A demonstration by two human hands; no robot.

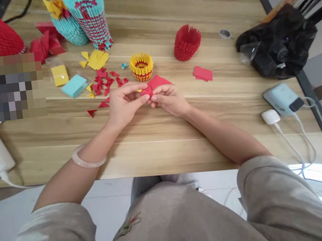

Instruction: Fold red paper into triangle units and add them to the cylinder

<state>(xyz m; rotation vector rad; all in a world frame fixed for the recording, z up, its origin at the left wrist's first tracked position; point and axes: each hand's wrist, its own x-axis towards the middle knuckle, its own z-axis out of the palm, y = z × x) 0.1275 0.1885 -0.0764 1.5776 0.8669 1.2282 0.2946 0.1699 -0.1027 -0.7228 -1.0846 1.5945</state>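
Observation:
Between my hands is a small piece of red paper [146, 92], pinched by the fingertips of both. My left hand [124, 104] is closed on its left side, thumb below and index finger above. From the right, my right hand [170, 99] grips the same piece with thumb and fingers. Fingers cover part of it, so its exact fold cannot be made out. Just behind lies a flat red paper sheet [158, 81]. Beyond that stands a small yellow and red folded-paper bowl [142, 69]. Several red paper triangles [103, 80] are scattered left of my hands.
A teal paper stack [74, 86] and a yellow one [59, 75] lie left. Tall teal and red paper vases [90, 21] stand behind. To the right are a red paper cup [186, 43], red slips [202, 73], a black plastic bag [280, 43] and a corded charger [283, 99].

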